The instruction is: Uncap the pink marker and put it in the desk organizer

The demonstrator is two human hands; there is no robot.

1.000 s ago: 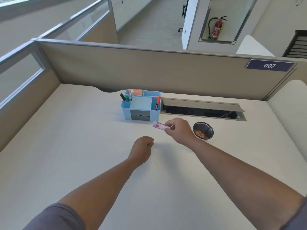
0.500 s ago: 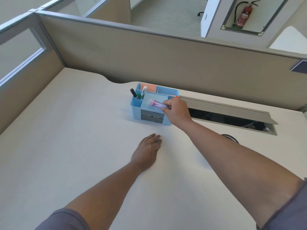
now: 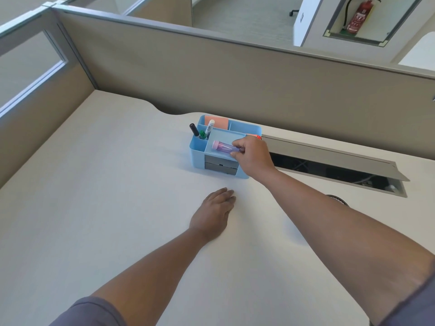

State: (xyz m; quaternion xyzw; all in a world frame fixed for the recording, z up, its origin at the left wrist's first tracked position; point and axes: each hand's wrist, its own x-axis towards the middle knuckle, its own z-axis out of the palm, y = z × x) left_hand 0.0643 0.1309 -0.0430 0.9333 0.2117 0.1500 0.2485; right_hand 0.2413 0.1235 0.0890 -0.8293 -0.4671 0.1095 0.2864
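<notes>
The pink marker (image 3: pixel 223 147) lies level over the wide middle tray of the blue desk organizer (image 3: pixel 196 150), its pink end to the left. My right hand (image 3: pixel 253 156) pinches its right end with thumb and fingers. I cannot tell whether the marker touches the tray floor, or whether a cap is on it. My left hand (image 3: pixel 215 212) rests flat and palm down on the desk in front of the organizer, holding nothing.
The organizer's left slots hold a black marker (image 3: pixel 194 129), a green one and a white one; a red-tipped pen (image 3: pixel 255 137) stands at its right. An open cable trough (image 3: pixel 329 168) runs along the desk on the right. Partition walls close the back and left.
My right hand carried the pink marker from above the desk to over the organizer's middle tray and lowered it. My left hand went from a loose fist to flat on the desk.
</notes>
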